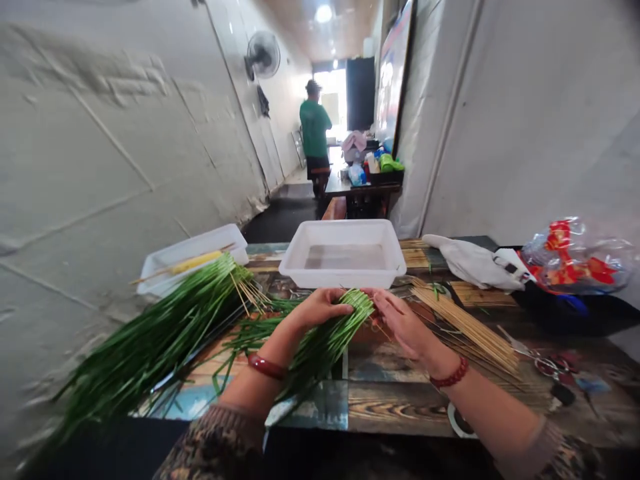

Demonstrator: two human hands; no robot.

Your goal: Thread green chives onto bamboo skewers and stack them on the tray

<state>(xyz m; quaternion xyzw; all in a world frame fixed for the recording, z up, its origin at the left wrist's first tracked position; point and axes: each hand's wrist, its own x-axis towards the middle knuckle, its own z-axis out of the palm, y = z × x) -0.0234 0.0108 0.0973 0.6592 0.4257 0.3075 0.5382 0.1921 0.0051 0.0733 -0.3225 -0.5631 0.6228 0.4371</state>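
Holding green stalks (327, 345); yellow skewer (197, 262) across white tub (239, 248).

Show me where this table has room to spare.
Bare: brown wood-grain tabletop, between the held green stalk bundle and the right forearm; also inside the central white rectangular plastic tray. Crowded: left, long green stalks; right, thin tan wooden sticks.

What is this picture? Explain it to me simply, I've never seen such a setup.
There is no machine, only a person's own bare left hand and right hand. A head-worn camera, looking forward and down, took this single picture. On the table, a large pile of green stalks lies at the left and thin wooden sticks at the right; a white tub stands beyond the hands. The left hand holds a smaller green bundle; the right hand is at its pale end, but whether it pinches anything is unclear.
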